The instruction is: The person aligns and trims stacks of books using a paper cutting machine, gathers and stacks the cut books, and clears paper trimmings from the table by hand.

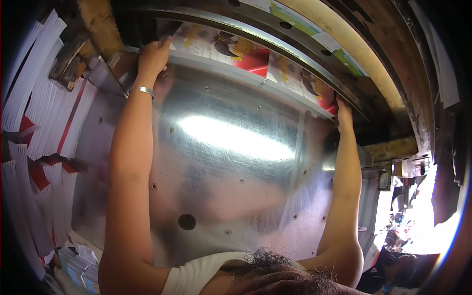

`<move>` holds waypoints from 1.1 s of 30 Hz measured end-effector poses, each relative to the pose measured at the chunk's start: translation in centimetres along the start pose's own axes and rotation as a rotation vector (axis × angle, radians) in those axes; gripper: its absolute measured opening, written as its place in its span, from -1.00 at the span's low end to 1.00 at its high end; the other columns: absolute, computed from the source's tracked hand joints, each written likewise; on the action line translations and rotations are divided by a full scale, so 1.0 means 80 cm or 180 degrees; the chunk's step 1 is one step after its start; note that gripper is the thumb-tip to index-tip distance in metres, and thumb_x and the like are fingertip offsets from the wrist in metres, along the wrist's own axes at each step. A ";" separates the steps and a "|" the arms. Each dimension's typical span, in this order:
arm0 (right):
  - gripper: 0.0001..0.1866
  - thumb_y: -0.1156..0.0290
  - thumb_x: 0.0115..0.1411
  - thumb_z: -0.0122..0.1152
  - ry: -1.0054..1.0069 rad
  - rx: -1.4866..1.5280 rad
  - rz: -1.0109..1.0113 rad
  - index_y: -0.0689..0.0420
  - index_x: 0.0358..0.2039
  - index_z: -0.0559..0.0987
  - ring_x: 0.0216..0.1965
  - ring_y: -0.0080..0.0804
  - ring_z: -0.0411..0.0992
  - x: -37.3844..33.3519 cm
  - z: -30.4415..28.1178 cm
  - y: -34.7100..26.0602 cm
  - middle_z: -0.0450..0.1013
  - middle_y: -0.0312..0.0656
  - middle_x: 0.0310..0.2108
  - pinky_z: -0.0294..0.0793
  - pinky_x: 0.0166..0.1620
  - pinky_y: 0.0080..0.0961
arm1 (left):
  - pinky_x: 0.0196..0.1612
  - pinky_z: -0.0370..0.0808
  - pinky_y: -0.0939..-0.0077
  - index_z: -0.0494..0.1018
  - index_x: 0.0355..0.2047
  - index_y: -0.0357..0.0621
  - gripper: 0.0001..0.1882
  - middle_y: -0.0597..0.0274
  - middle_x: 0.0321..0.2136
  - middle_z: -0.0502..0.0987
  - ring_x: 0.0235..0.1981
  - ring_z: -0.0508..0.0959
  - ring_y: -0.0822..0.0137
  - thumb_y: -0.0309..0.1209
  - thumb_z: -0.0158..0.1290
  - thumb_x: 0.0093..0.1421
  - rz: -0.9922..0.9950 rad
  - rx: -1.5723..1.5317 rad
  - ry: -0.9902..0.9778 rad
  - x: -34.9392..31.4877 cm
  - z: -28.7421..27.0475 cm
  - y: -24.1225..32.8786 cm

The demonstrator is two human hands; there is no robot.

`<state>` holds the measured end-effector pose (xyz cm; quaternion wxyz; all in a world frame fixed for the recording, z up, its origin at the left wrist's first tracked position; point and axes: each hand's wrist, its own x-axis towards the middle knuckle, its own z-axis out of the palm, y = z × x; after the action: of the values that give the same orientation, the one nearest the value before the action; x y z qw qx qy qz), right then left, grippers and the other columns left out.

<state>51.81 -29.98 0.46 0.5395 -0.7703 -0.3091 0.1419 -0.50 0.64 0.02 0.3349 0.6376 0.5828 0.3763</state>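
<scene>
A stack of printed sheets (236,53) in white, red and yellow lies at the far side of a shiny metal table (221,169), partly under a long metal bar (216,22). My left hand (153,60) is closed at the stack's left end, its fingertips against the edge. At the opposite end, my right hand (345,117) presses on the right edge with its fingers together; shadow hides part of them. Both arms reach straight out across the table. The sheets' far edge is hidden behind the bar.
Piles of folded white paper (42,93) with red parts stand along the left. A worn machine frame (393,73) arches over the far side and right. The table has small round fittings and a dark hole (187,221). A person (400,270) is at the lower right.
</scene>
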 end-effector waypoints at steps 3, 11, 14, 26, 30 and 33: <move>-0.27 -0.06 0.20 0.26 0.0121 -0.0549 0.0129 0.11 0.25 0.38 0.21 -0.34 0.26 0.027 -0.014 0.009 0.34 -0.23 0.21 0.20 0.23 -0.40 | -0.32 0.55 0.30 0.56 -0.28 -0.30 -0.38 0.01 -0.49 0.62 -0.51 0.65 0.08 0.13 -0.05 0.24 -0.0179 0.0075 -0.0261 -0.004 0.003 0.009; -0.56 0.13 0.16 0.26 0.0258 -0.1311 -0.0424 0.19 -0.09 0.57 -0.10 -0.15 0.50 0.061 0.021 -0.012 0.54 0.00 -0.18 0.46 -0.02 -0.27 | 0.29 0.24 0.29 0.16 0.33 -0.20 -0.16 -0.22 0.23 0.31 0.29 0.29 -0.06 0.14 -0.04 0.24 0.0531 0.0436 -0.0367 0.014 0.049 0.009; -0.54 0.09 0.19 0.17 -0.0024 -0.1531 0.0473 0.19 -0.04 0.54 -0.08 -0.09 0.50 0.048 0.019 -0.035 0.54 0.01 -0.18 0.46 -0.01 -0.27 | 0.35 0.13 0.31 0.11 0.35 -0.24 -0.20 -0.17 0.32 0.18 0.36 0.16 -0.01 0.05 -0.03 0.28 0.0509 -0.0146 -0.0366 0.012 0.037 0.024; -0.11 -0.15 0.05 0.31 0.0246 -0.1183 -0.0113 0.14 0.27 0.33 0.00 -0.12 0.50 -0.115 -0.104 0.014 0.49 0.12 0.00 0.39 0.08 -0.34 | 0.27 0.19 0.39 0.10 0.36 -0.18 -0.29 -0.06 0.26 0.30 0.24 0.34 0.15 -0.08 -0.02 0.33 0.0261 0.0117 -0.0990 -0.144 -0.055 0.028; -0.15 -0.01 0.08 0.36 -0.0013 -0.1314 0.0010 0.12 0.30 0.29 -0.14 -0.27 0.55 -0.153 -0.134 -0.075 0.56 0.03 -0.15 0.45 -0.02 -0.41 | 0.29 0.15 0.43 0.09 0.36 -0.24 -0.33 -0.04 0.20 0.38 0.23 0.36 0.20 -0.15 -0.04 0.36 0.0241 -0.0420 -0.0792 -0.189 -0.116 0.047; -0.19 0.23 0.11 0.37 -0.0246 -0.0887 -0.0123 0.12 0.33 0.23 -0.21 -0.38 0.55 -0.348 -0.193 -0.054 0.57 -0.06 -0.28 0.47 -0.07 -0.47 | 0.25 0.19 0.49 0.00 0.39 -0.20 -0.32 0.01 0.12 0.46 0.19 0.39 0.28 -0.22 -0.06 0.38 -0.0327 -0.0634 -0.1011 -0.375 -0.189 0.031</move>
<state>37.52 -58.02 7.08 0.4177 -0.8255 -0.3611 0.1167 -13.56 -29.66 6.94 0.5028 0.6221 0.5144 0.3092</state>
